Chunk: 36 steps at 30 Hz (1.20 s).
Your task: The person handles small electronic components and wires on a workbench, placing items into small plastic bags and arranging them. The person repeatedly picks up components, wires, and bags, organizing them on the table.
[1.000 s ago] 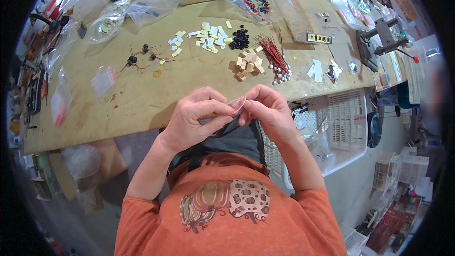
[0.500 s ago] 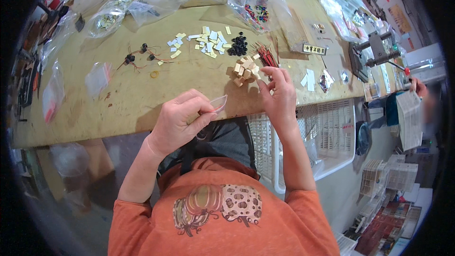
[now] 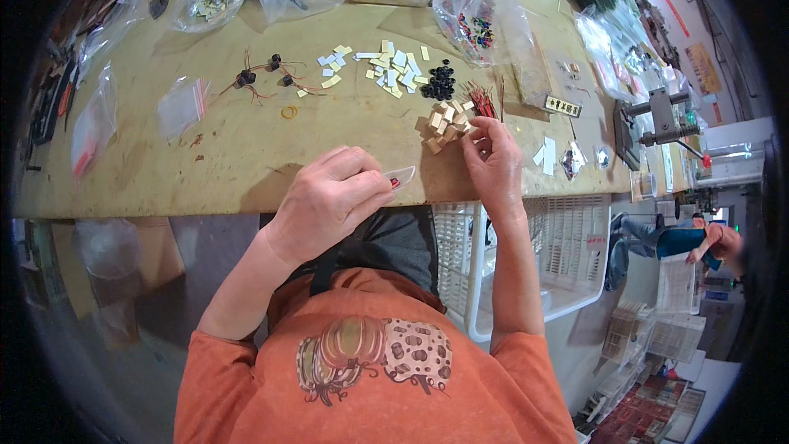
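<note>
My left hand (image 3: 333, 193) is closed over the table's front edge, pinching a small clear plastic bag (image 3: 401, 176) with something small and red inside. At the right side of a pile of small pale wooden blocks (image 3: 444, 126), my right hand (image 3: 496, 160) has thumb and forefinger drawn together on a block at the pile's edge; the fingertips partly hide it. Behind the pile lie black round parts (image 3: 438, 82). A bundle of red and black wires (image 3: 483, 102) lies just beyond my right fingers.
White and yellow tabs (image 3: 394, 70) lie scattered mid-table. Black parts with thin wires (image 3: 246, 77), a rubber band (image 3: 288, 113) and clear bags (image 3: 182, 107) are on the left. At right stands a hand press (image 3: 657, 119). White baskets (image 3: 567, 238) sit below; another person (image 3: 699, 242) is beyond.
My right thumb and forefinger have come closer together at the wooden blocks. The little bag in my left hand has tilted, showing its red content. My view has shifted slightly, and the other person has moved.
</note>
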Motion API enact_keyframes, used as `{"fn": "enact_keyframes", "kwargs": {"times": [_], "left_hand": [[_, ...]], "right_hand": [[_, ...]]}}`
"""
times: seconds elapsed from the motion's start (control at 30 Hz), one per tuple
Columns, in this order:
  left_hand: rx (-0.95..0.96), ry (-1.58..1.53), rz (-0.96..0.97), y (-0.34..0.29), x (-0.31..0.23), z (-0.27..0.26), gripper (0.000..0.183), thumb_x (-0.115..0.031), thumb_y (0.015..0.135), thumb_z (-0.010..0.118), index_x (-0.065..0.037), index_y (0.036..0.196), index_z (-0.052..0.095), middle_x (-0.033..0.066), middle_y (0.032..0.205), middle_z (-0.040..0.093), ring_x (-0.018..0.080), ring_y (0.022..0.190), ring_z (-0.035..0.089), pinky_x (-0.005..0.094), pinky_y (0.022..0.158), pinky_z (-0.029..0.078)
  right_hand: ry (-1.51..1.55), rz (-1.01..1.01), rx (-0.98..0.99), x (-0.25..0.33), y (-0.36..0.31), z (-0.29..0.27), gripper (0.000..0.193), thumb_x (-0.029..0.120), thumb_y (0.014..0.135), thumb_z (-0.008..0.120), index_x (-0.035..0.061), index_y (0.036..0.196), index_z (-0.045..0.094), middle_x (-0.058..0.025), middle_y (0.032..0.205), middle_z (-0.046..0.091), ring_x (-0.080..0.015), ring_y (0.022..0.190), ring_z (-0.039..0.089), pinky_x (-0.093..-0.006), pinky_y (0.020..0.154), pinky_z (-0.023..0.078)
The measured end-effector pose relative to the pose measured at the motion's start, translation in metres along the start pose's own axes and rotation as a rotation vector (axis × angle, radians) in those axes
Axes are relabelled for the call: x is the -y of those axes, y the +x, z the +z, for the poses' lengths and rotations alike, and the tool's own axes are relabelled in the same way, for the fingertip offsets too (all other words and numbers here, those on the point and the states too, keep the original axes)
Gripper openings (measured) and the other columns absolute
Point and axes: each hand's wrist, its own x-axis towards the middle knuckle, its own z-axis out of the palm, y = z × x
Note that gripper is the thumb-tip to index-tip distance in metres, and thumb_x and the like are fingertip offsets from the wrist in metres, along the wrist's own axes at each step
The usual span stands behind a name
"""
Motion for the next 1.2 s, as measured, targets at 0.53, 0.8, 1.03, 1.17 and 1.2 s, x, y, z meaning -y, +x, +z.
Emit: {"fn": "enact_keyframes", "kwargs": {"times": [0.53, 0.8, 1.03, 1.17, 1.2], "left_hand": [[-0.015, 0.079, 0.04, -0.001, -0.004, 0.004, 0.014, -0.005, 0.073, 0.077, -0.005, 0.08, 0.064, 0.0059, 0.08, 0.059, 0.0243, 0.072, 0.06, 0.0359, 0.063, 0.048], [-0.064, 0.092, 0.107, -0.003, -0.002, 0.016, 0.016, -0.004, 0.073, 0.077, -0.003, 0.08, 0.063, 0.0076, 0.079, 0.059, 0.0259, 0.068, 0.06, 0.0362, 0.058, 0.049], [-0.081, -0.019, 0.06, -0.005, -0.003, 0.02, 0.02, -0.007, 0.075, 0.076, -0.005, 0.085, 0.059, 0.008, 0.079, 0.058, 0.0274, 0.071, 0.061, 0.0372, 0.061, 0.05], [-0.031, -0.022, 0.077, -0.003, -0.003, 0.019, 0.018, -0.009, 0.079, 0.072, -0.007, 0.085, 0.056, 0.0082, 0.08, 0.057, 0.0285, 0.075, 0.062, 0.0382, 0.064, 0.05], [-0.03, -0.032, 0.072, -0.003, -0.002, 0.02, 0.018, -0.009, 0.079, 0.072, -0.007, 0.085, 0.056, 0.0084, 0.08, 0.057, 0.0288, 0.075, 0.062, 0.0383, 0.064, 0.05]], "right_hand": [[0.159, -0.253, 0.108, 0.084, -0.026, -0.028, 0.027, -0.005, 0.079, 0.071, 0.006, 0.103, 0.068, -0.008, 0.09, 0.062, -0.0174, 0.074, 0.065, -0.0299, 0.064, 0.053], [-0.103, -0.532, 0.222, 0.093, -0.039, -0.021, 0.028, -0.004, 0.076, 0.069, 0.0027, 0.103, 0.067, -0.0106, 0.092, 0.057, -0.0239, 0.077, 0.063, -0.0331, 0.063, 0.053], [0.041, -0.513, 0.367, 0.089, -0.03, -0.025, 0.028, -0.004, 0.073, 0.068, 0.0019, 0.101, 0.067, -0.0112, 0.093, 0.057, -0.0262, 0.077, 0.063, -0.0344, 0.065, 0.053], [-0.032, -0.503, 0.465, 0.094, -0.023, -0.029, 0.025, -0.004, 0.074, 0.068, 0.0017, 0.098, 0.067, -0.0111, 0.093, 0.057, -0.028, 0.079, 0.062, -0.0358, 0.067, 0.053], [-0.042, -0.501, 0.475, 0.093, -0.022, -0.029, 0.025, -0.004, 0.074, 0.067, 0.0016, 0.098, 0.067, -0.0112, 0.093, 0.057, -0.0282, 0.079, 0.062, -0.036, 0.067, 0.053]]}}
